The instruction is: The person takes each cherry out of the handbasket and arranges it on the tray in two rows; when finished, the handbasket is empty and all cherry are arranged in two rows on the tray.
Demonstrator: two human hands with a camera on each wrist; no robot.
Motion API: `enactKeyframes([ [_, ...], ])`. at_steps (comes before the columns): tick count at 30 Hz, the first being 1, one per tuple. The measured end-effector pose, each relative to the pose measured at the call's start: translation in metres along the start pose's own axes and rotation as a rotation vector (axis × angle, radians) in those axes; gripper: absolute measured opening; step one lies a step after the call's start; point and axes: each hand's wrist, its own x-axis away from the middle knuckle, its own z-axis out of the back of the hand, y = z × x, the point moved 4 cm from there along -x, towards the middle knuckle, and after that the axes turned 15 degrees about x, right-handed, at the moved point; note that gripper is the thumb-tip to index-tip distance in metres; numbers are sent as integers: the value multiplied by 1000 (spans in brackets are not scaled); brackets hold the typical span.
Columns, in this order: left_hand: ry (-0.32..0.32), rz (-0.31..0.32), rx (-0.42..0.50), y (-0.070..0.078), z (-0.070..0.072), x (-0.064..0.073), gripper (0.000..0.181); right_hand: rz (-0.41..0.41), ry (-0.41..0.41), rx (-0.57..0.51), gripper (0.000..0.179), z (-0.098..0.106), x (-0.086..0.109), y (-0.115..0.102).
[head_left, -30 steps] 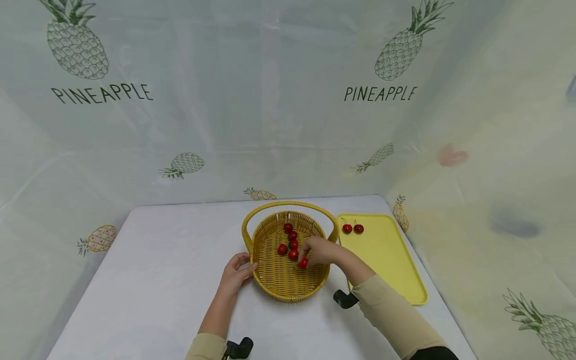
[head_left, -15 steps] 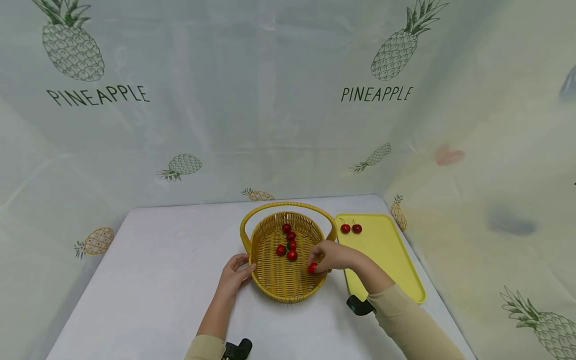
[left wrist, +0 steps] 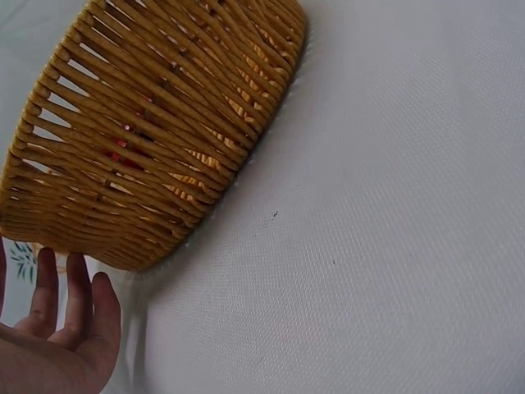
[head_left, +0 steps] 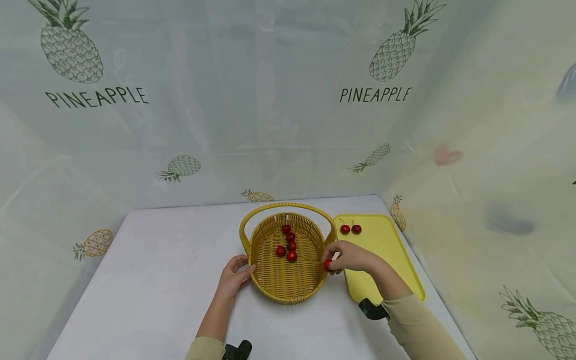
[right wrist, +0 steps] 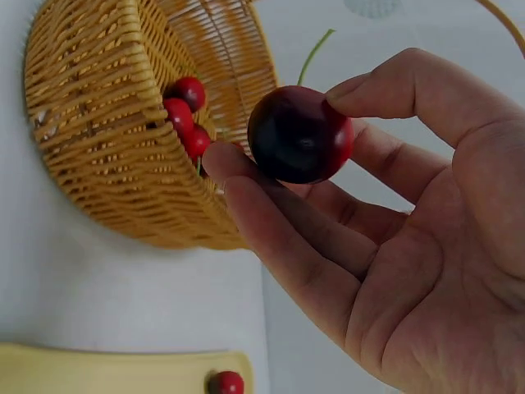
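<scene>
A yellow-brown wicker basket (head_left: 288, 287) with an arched handle stands mid-table, several red cherries (head_left: 291, 256) lying in it. My left hand (head_left: 234, 274) holds its left rim, thumb over the edge and fingers against the outer wall. At the right rim, my right hand (head_left: 351, 256) pinches a cherry (head_left: 327, 265) between thumb and fingers. Seen from the right wrist, this dark red cherry (right wrist: 299, 135) has a green stem pointing up. More cherries (right wrist: 189, 92) show inside the basket behind it.
To the right of the basket lies a yellow tray (head_left: 387, 250), with two stemmed cherries (head_left: 350, 229) near its far left corner. The right forearm passes over the tray's near part. A white cloth (head_left: 157, 280) covers the table, and a pineapple-print curtain hangs behind.
My right hand has moved right with the cherry, from inside the basket to its right rim. The left hand stays at the left rim.
</scene>
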Motion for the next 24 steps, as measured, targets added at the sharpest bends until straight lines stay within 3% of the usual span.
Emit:
enactKeyframes([
  [7, 1, 3, -1, -1, 1, 0, 34, -32, 45, -50, 13, 7, 15, 11],
  [24, -5, -2, 0, 0, 1, 0, 35, -96, 167, 5, 19, 24, 33, 53],
])
